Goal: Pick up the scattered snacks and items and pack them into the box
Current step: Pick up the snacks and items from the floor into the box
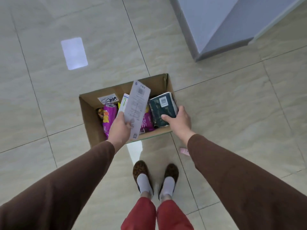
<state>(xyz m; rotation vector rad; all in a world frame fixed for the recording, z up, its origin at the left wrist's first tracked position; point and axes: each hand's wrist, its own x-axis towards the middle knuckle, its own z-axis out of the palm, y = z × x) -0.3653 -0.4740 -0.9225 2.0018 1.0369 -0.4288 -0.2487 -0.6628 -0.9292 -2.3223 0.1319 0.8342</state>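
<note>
Floor [224,113]: pale glossy tiles with dark grout lines, a bright rectangle of reflected light at 10 o'clock.
Cabinet [232,27]: grey-white unit, standing at 1 o'clock, well apart from the box.
Box [93,123]: open brown cardboard, on the floor at centre, just ahead of my feet; a white label with black scribble is stuck on its inner far wall.
Contents: purple snack bags [108,116] lying along the bottom, at 9 o'clock within the box; more purple packaging shows under the paper.
My left hand [120,128]: closed around a long white printed sheet [137,108] and a slim white-and-green packet [123,102] behind it, both held upright over the box, at 12 o'clock from the hand.
My right hand [178,121]: clamped on a dark green packet [162,110] with a white barcode label, thumb on top, fingers at its right edge; the packet sits over the right side of the box, at 3 o'clock within it.
Pink item [184,151]: small, on the floor at 5 o'clock from the box, partly hidden by my right sleeve.
Sleeves: brown. Trousers: red. Slippers [141,170]: leopard print, at 6 o'clock.
</note>
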